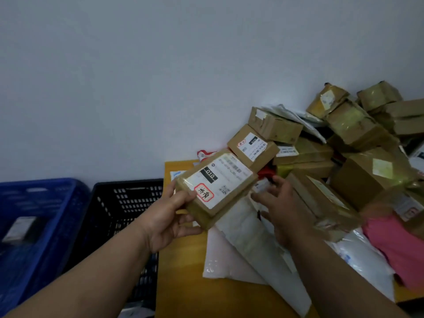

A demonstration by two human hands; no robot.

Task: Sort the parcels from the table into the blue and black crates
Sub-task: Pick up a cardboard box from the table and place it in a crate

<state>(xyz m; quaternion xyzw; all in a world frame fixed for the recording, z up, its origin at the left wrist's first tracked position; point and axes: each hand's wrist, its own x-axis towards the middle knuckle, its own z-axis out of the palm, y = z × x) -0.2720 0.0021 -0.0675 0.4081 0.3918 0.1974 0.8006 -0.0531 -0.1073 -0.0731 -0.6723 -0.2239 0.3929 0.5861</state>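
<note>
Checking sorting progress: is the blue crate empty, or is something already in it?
Not empty. Inside the blue crate lies a dark parcel with a white label. Any others there are too blurred to tell.

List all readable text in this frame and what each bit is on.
"010": black bar on the shipping label of the held cardboard parcel, gripped by the left hand.
Red-framed stamp on the same label: two handwritten Chinese characters, not clear enough to quote.
"010": label of the small box behind it on the pile.
Barcodes, QR code and fine print on both labels: too small.
Labels on the other parcels: blurred.
The right hand covers no text.
</note>
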